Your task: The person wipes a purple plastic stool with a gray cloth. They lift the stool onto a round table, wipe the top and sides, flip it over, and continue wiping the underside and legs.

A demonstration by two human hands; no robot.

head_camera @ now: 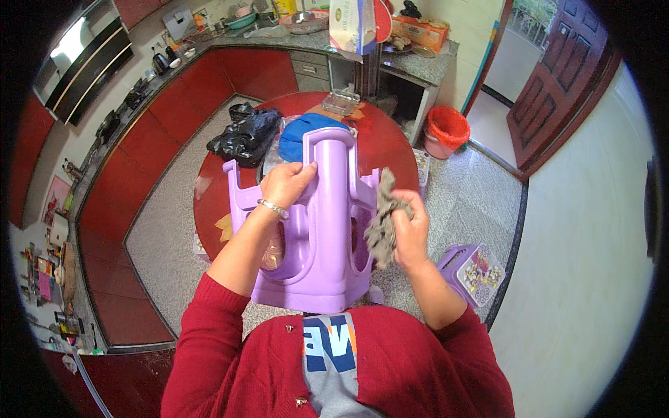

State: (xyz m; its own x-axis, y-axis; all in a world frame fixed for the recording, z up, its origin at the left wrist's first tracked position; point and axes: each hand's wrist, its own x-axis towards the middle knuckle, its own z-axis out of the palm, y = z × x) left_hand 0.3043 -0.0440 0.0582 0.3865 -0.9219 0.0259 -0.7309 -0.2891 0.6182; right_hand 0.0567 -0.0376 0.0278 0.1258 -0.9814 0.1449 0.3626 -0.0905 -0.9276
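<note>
A purple plastic stool (329,219) is tipped over in front of me, its legs pointing away over the round red table (389,141) and its seat end near my body. My left hand (286,183) grips one leg at its edge, thumb on the outer face. To the right of the stool, my right hand (410,224) holds a crumpled grey-brown cloth (384,224), which hangs beside the stool's side. Whether the cloth touches the stool is unclear.
On the table lie a black plastic bag (245,133), a blue cloth-like item (308,136) and a clear glass-like dish (341,102). A second purple stool (473,274) stands on the floor at right. A lined bin (447,133) is near the open door (564,78).
</note>
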